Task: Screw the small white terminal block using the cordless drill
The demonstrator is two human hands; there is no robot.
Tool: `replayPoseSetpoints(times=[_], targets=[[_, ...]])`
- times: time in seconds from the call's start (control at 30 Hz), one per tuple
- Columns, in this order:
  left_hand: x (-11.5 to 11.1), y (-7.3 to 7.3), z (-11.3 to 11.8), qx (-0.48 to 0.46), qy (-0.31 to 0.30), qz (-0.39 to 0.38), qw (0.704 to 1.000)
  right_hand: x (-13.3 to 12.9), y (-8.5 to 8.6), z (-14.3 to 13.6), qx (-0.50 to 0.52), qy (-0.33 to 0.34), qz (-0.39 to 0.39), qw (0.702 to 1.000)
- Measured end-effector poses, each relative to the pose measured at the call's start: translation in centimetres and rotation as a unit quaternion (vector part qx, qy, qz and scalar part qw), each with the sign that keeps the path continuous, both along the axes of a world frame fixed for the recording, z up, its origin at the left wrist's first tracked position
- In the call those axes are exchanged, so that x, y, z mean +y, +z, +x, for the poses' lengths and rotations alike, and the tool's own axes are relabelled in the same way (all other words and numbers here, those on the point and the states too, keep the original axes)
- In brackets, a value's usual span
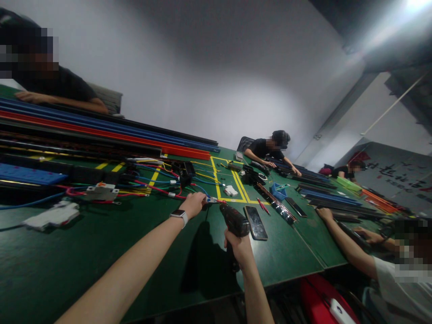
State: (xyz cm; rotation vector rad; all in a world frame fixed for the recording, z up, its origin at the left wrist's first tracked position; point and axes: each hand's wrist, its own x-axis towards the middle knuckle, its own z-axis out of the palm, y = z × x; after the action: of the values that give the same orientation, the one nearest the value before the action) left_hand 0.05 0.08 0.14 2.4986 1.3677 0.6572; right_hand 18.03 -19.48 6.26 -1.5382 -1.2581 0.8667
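Two hands are occupied: the right hand (240, 246) grips a power drill (236, 222) above the counter (290, 254), and left of the drill the left hand (195, 205) pinches a small connector (211, 200). A loose pinch could let the drill skid into that hand.

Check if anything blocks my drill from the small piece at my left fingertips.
Nothing visible stands between the drill in your right hand and the small piece at your left hand; the phone lies off to the right.
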Motion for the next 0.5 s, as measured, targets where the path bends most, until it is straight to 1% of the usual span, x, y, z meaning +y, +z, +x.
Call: replayPoseSetpoints(times=[0.2, 0.5], targets=[[0.14, -0.21, -0.02, -0.002, -0.005, 0.007, 1.0, 0.08, -0.26, 0.14, 0.001, 0.004, -0.003, 1.0], [0.08, -0.13, -0.05, -0.003, -0.004, 0.002, 1.0, 0.07, -0.09, -0.03, 0.012, 0.006, 0.01, 1.0]])
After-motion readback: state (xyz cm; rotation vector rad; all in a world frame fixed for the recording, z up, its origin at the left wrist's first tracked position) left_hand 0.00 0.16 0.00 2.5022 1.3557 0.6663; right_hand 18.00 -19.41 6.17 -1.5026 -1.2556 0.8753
